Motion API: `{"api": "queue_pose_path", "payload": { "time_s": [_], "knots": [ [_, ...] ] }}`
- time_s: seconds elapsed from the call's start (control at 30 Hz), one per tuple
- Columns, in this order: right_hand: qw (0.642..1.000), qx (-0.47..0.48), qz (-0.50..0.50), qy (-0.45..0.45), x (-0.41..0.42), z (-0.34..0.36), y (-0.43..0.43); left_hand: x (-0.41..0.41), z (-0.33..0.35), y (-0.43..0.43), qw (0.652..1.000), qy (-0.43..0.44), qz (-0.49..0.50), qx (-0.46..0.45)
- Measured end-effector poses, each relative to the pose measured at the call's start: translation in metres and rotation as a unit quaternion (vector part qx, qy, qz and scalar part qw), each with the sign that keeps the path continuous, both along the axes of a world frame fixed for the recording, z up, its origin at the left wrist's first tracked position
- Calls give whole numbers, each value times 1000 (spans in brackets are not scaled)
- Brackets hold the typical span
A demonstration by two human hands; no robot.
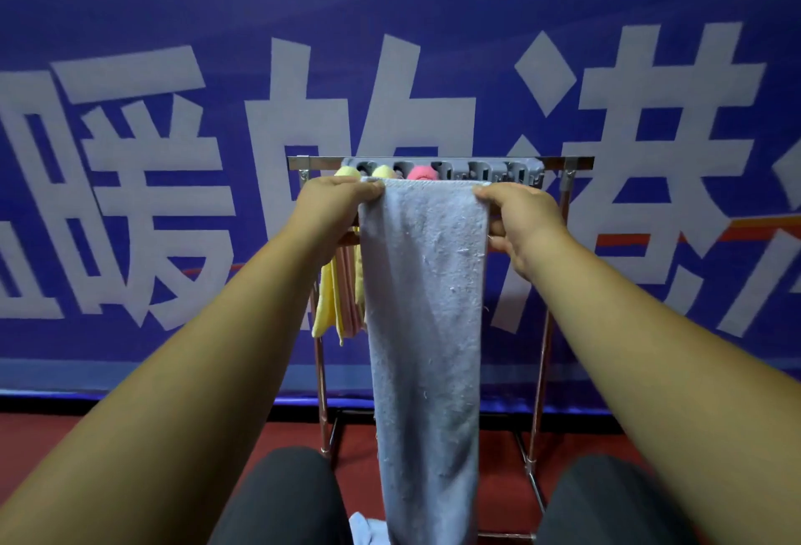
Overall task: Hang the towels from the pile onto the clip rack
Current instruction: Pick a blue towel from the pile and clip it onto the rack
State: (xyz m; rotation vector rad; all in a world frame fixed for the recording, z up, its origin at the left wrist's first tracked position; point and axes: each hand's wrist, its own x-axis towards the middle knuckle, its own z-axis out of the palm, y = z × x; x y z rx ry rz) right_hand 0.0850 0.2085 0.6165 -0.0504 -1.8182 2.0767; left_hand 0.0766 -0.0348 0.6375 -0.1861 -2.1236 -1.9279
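A grey towel (427, 306) is being pinched at its top corners by the left hand (333, 206) and right hand (518, 219). It is being held stretched between the hands. The clip rack (490, 169) is being approached just beyond them.

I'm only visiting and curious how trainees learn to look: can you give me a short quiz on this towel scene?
1. True or false: the left hand and right hand each grip a top corner of the grey towel.
2. Which towel colour is absent from the clip rack? A yellow, B pink, C green.
3. Fill in: the empty clips sit toward the rack's ___ end.
Key: 1 true; 2 C; 3 right.
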Motion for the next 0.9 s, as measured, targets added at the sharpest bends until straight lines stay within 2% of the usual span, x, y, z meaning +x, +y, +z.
{"api": "queue_pose_path", "payload": {
  "time_s": [0.17, 0.33, 0.43, 0.53, 0.67, 0.77, 0.9],
  "knots": [
    [996, 36, 28, -76, 3, -23, -7, 2, -28, 1, 995, -11, 65, -81],
    [994, 13, -1, -112, 3, -56, -22, 1, -63, 6, 995, -64, 63, -44],
    [993, 20, -25, -115, 1, -70, -34, 2, -75, 14, 993, -87, 62, -53],
    [993, 48, -35, -99, -1, -85, -47, 4, -85, 24, 993, -81, 55, -68],
    [984, 159, -62, -52, 1, -100, -64, 6, -98, 37, 993, -56, 41, -93],
    [971, 227, -71, -23, 2, -105, -70, 8, -105, 41, 995, -44, -17, -91],
    [970, 236, -56, -27, 1, -110, -70, 7, -108, 44, 991, -63, -36, -109]
  ]
}}
